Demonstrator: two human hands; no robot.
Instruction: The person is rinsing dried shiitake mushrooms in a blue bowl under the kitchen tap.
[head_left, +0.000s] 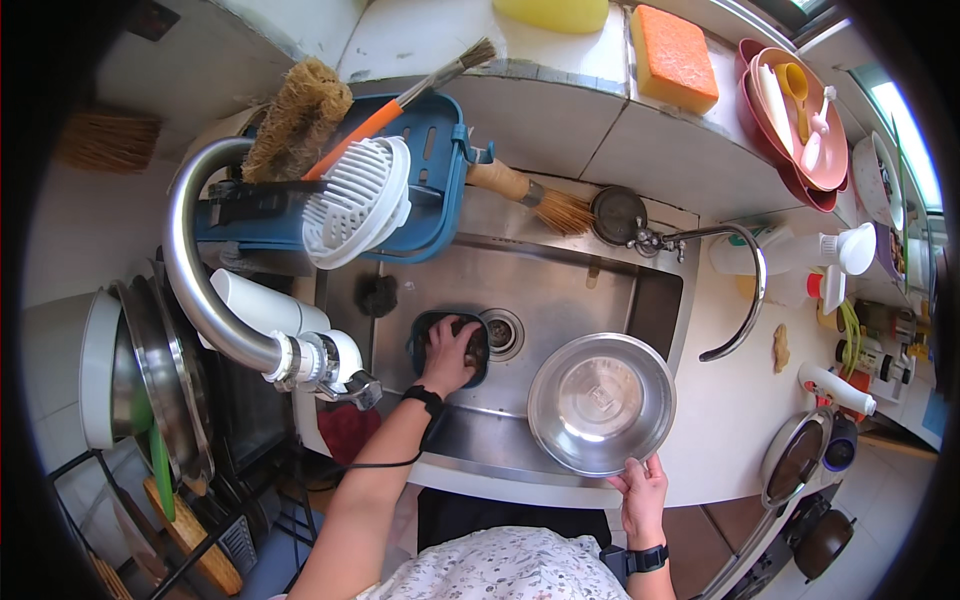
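My right hand (642, 487) grips the near rim of a shallow stainless steel bowl (581, 427), thumb on top. The bowl is held over the right part of the steel sink (465, 270), and nothing shows inside it. My left hand (448, 356) reaches into a small dark blue-green basket (418, 360) on the sink floor, left of the drain (501, 330). Dark matter lies in the basket under the fingers. Whether those fingers are closed on any of it is hidden.
A blue caddy (439, 165) with a loofah (296, 120) stands behind the sink. One large curved faucet (180, 225) arches at the left, a thin one (754, 300) at the right. A dark scouring pad (375, 295) lies at the sink's left. Ginger (781, 346) sits on the right counter.
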